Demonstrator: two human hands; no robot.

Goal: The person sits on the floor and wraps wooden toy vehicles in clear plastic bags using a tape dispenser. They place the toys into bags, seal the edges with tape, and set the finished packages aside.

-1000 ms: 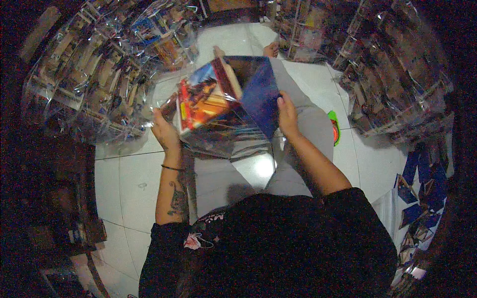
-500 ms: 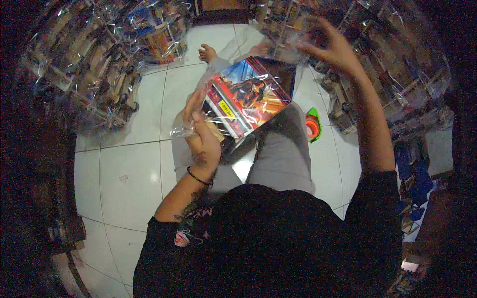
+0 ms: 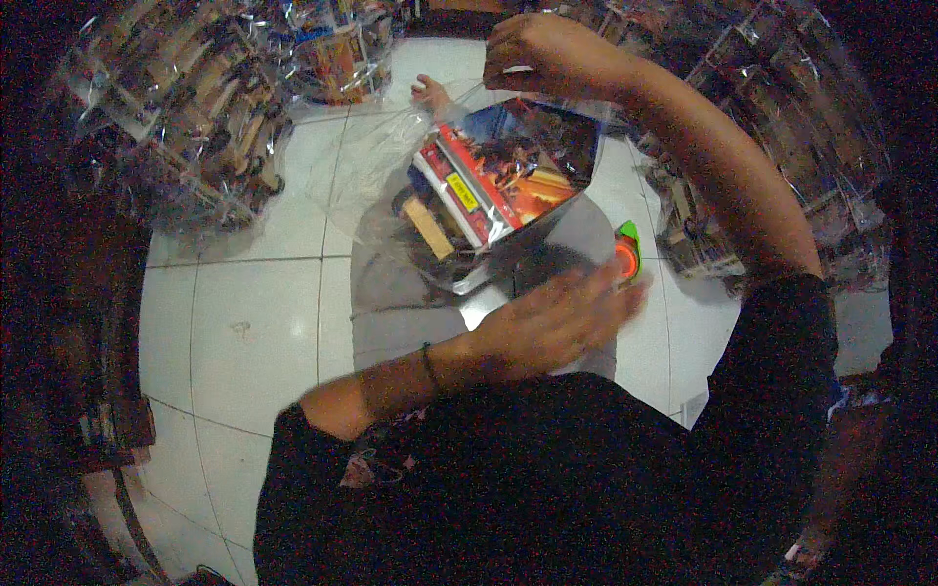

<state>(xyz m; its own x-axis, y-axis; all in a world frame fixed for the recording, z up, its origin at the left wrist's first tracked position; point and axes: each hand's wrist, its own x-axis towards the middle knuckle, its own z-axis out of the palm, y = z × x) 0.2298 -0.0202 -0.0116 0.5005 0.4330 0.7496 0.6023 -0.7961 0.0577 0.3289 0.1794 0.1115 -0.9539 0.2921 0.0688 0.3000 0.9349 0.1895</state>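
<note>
A clear plastic bag (image 3: 366,166) lies across my lap with a boxed item with a colourful picture (image 3: 518,181) inside it. The box has a red band and a yellow label, and a light wooden piece (image 3: 427,228) shows beside it in the bag. Beyond the box, my right hand (image 3: 552,57) is closed, pinching the bag's far edge. My left hand (image 3: 557,322), blurred by motion, reaches across my lap with its fingers stretched out and nothing seen in them. Just past those fingertips, on the floor, is a green tape dispenser with an orange roll (image 3: 627,252).
Several plastic-wrapped bundles (image 3: 195,127) crowd the left side, with more bundles (image 3: 782,137) on the right. Another wrapped pack (image 3: 342,59) stands at the far left. White floor tiles (image 3: 239,322) show around my legs, and my bare foot (image 3: 430,93) is beyond the bag.
My left hand has let go of the bag and box and swung right, toward the tape dispenser. My right hand has moved left and now pinches the bag's edge.
</note>
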